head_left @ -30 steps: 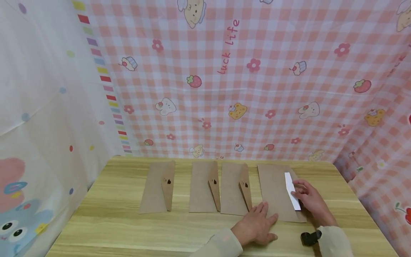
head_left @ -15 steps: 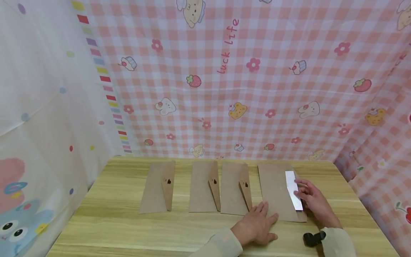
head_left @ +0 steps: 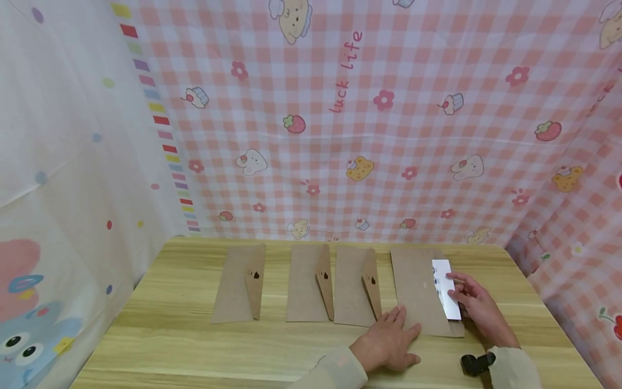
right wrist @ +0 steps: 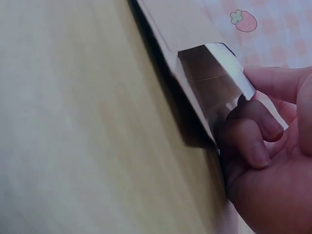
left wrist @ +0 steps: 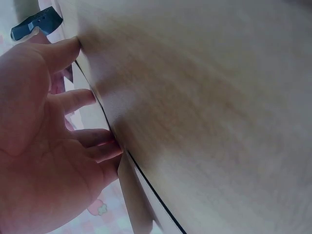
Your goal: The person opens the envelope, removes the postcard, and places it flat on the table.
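Observation:
A brown paper envelope [head_left: 415,292] lies at the right of the row. Out of its open right side sticks a white card [head_left: 447,297] with dark printing along its left part; the rest is hidden inside. My right hand [head_left: 481,313] pinches the card's right edge between thumb and fingers. In the right wrist view the card [right wrist: 231,68] bows upward over the envelope's mouth, and other fingers are curled below. My left hand [head_left: 389,340] rests with spread, straight fingers by the envelope's lower left corner. The left wrist view shows its palm [left wrist: 53,146] from low down.
Three more brown envelopes lie to the left: one far left [head_left: 233,286], one in the middle [head_left: 306,286] and one near my left hand [head_left: 352,286]. Their flaps stand partly raised. The wooden table [head_left: 194,351] ends at a checked cloth [head_left: 311,162]. A black device [head_left: 476,364] sits at my right wrist.
My right hand has moved slightly to the right with the card. More of the card shows outside the envelope, including its dark printing. My left hand has stayed in place.

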`<action>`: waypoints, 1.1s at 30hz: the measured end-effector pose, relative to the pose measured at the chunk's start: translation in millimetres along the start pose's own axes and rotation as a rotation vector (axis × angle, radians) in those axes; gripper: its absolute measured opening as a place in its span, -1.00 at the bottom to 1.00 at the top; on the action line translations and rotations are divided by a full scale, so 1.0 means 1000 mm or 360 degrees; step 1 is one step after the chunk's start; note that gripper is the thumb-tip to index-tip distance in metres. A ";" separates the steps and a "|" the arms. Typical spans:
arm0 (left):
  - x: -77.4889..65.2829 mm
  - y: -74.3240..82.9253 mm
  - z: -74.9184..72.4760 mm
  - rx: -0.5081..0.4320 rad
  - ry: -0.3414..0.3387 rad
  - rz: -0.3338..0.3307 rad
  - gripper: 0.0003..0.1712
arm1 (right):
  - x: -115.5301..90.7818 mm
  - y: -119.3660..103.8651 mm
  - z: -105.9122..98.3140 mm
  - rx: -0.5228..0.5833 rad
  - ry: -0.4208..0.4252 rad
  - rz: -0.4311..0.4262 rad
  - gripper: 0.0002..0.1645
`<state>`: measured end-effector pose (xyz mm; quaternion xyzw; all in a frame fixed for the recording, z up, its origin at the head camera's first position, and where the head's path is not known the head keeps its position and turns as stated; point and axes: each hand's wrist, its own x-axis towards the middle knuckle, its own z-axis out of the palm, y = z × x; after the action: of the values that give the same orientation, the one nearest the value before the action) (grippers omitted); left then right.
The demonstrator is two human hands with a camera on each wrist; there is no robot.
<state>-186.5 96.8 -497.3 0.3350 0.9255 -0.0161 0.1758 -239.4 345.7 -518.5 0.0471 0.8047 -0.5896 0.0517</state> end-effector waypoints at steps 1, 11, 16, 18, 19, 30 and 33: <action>0.000 0.000 0.000 -0.0003 -0.0001 0.0000 -0.28 | 0.000 0.000 0.000 0.0005 -0.0004 -0.0006 -0.50; 0.000 0.000 0.001 -0.0024 -0.0004 -0.0007 -0.28 | -0.003 -0.001 0.001 -0.0230 0.0056 -0.0154 -0.48; 0.000 0.000 0.000 -0.0057 -0.0017 -0.0004 -0.28 | -0.005 -0.003 -0.001 -0.0343 0.0067 -0.0201 -0.49; 0.000 0.000 0.000 -0.0070 -0.0023 -0.0003 -0.28 | -0.005 -0.002 -0.002 -0.0332 0.0055 -0.0184 -0.48; 0.001 0.000 0.000 -0.0074 -0.0026 -0.0002 -0.28 | -0.005 -0.002 -0.003 -0.0322 0.0048 -0.0177 -0.47; 0.003 0.000 0.000 -0.0061 -0.0041 -0.0023 -0.27 | -0.002 0.006 -0.006 -0.0200 0.0018 -0.0123 -0.44; 0.004 0.001 0.000 -0.0069 -0.0049 -0.0028 -0.27 | -0.003 0.005 -0.006 -0.0189 0.0012 -0.0105 -0.44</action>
<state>-188.7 99.4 -498.7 0.3228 0.9258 -0.0028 0.1969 -236.2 352.9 -521.4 0.0197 0.8396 -0.5419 0.0319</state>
